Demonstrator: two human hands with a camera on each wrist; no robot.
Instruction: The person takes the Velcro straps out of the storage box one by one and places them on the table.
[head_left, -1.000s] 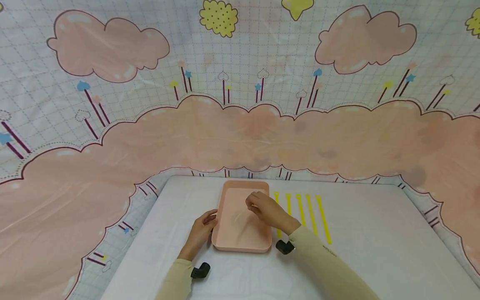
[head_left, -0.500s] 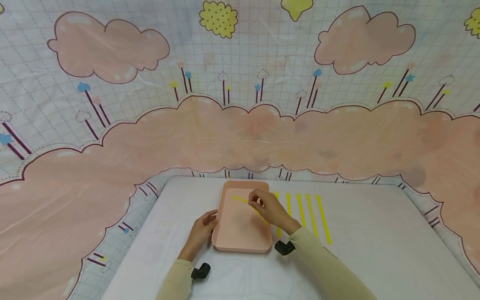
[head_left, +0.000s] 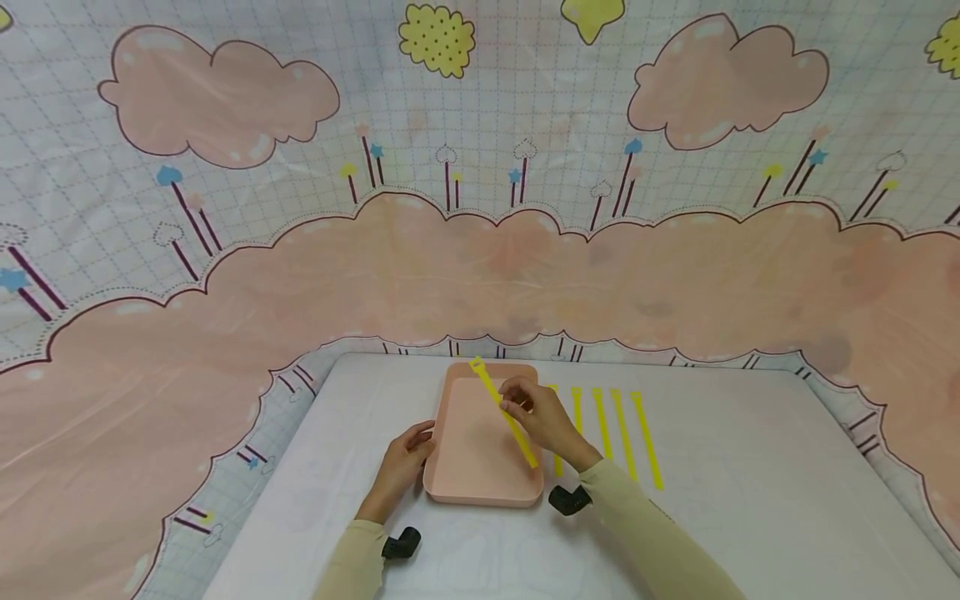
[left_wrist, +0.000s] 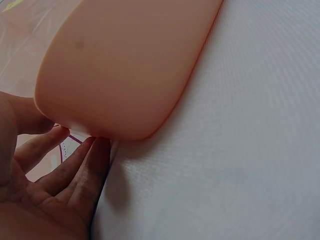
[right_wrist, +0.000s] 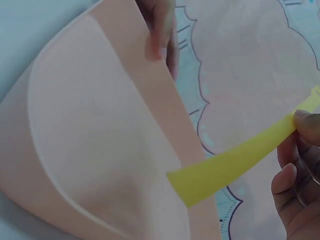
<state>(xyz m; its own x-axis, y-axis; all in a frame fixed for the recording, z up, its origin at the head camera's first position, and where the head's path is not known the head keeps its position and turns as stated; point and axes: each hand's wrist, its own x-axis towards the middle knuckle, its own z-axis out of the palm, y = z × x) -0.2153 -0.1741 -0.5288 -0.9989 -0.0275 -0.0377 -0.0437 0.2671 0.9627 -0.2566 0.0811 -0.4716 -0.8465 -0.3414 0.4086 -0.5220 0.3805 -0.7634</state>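
A pink tray lies on the white table. At its left side, my left hand holds the edge; up close in the left wrist view, the thumb reaches the rim and the fingertips touch the outer wall. Over the tray, my right hand pinches a flat yellow cable tie between thumb and fingers. Its slotted head points toward the far rim, and the tail hangs down to the right. In the right wrist view, the tail of the cable tie shows broad over the tray wall.
Several more yellow cable ties lie in a row right of the tray; the right hand and forearm partly cover the nearest ones. White tabletop extends to the right. A printed cloth hangs behind the table.
The cable tie was edge-on and barely visible; it has turned so its flat face and slotted head show. My right hand shifted slightly right. My left hand stays at the tray.
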